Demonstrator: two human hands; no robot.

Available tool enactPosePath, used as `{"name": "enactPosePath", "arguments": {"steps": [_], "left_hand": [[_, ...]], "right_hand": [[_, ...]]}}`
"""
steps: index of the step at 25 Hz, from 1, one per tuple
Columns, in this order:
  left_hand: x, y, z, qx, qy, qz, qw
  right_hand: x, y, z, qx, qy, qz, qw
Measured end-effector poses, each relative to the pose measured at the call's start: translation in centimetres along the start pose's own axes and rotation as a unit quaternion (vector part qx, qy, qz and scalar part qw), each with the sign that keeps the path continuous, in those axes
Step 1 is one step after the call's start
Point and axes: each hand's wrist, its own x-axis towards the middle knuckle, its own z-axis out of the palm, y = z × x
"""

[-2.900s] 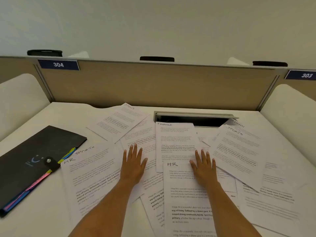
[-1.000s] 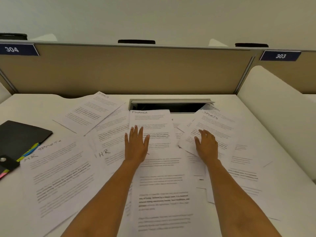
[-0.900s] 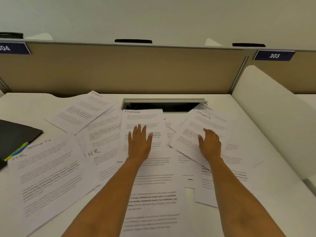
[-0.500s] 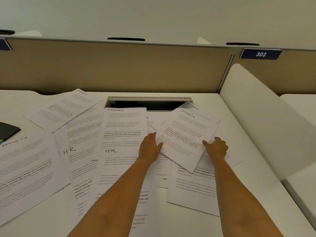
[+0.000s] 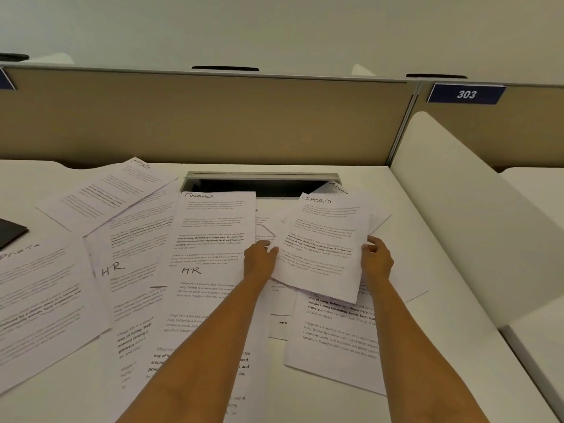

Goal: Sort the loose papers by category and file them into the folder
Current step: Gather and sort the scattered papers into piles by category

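Lifted clear of the scatter since half a second ago: SPORTS sheet (image 5: pixel 323 245), earlier flat under the right palm, now raised off the white surface (image 5: pixel 427 270) and pinched at both side edges. Left hand (image 5: pixel 259 262) clamped on the sheet's left margin, right hand (image 5: pixel 377 259) curled round its right margin, fingers closed on paper. Long axis running away from the body, header at the far end, the whole page tilted slightly clockwise, near corner overhanging another printed page. Spread across the rest of the surface, other loose papers: FINANCE sheet (image 5: pixel 215 221) just left of the held page, two HR sheets (image 5: pixel 189 270) nearer the body, a second sports page (image 5: pixel 106 193) far left, an admin page (image 5: pixel 337 187) peeking from behind. Folder (image 5: pixel 10 235) only a dark corner at the left frame edge, well apart from both hands, left hand the nearer; open or closed, impossible to judge from so small a sliver. Next move likely a leftward carry toward the other sports pages, across the whole spread. Sorting barely begun, nothing visibly filed.
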Motion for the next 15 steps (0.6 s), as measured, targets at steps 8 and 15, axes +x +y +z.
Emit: {"name": "enactPosePath", "arguments": {"steps": [8,15], "left_hand": [[2.2,0.9,-2.7,-0.028,0.039,-0.004,0.999],[3.9,-1.1,-6.0,0.046,0.15,-0.112,0.981]], "right_hand": [[1.0,-0.9,1.7,0.003,-0.069,0.029,0.997],[2.0,-3.3,3.2,-0.226,-0.006,0.15,0.963]]}}
